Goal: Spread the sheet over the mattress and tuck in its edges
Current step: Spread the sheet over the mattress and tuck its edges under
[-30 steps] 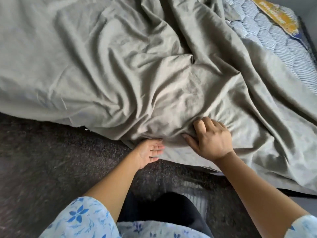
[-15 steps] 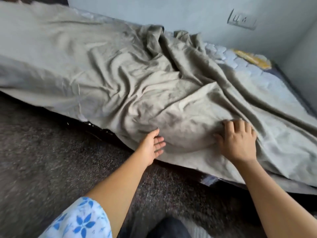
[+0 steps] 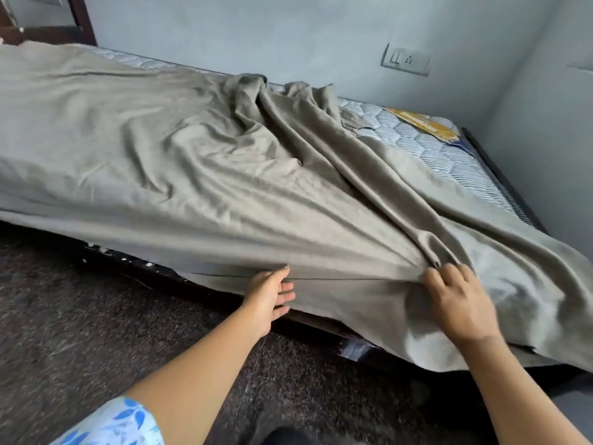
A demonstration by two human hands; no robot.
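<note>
A grey-beige sheet [image 3: 167, 162] lies rumpled over most of the mattress [image 3: 449, 155], whose blue quilted top shows bare at the far right corner. The sheet's near edge hangs over the bed's side. My left hand [image 3: 272, 297] presses flat against that hanging edge, fingers spread. My right hand [image 3: 455, 303] pinches a bunch of the sheet at the mattress's near edge; folds fan out from the grip toward the far side.
The dark wooden bed frame [image 3: 199, 284] runs under the sheet's edge. Speckled dark floor [image 3: 64, 332] fills the foreground. Pale walls close the far side and right, with a switch plate [image 3: 405, 61] on the far wall. A dark headboard post [image 3: 81, 20] stands far left.
The view has lifted to show the whole bed. My right hand has gone from resting flat on the sheet to gripping a bunch of it, pulling long taut folds. The left hand stays at the edge.
</note>
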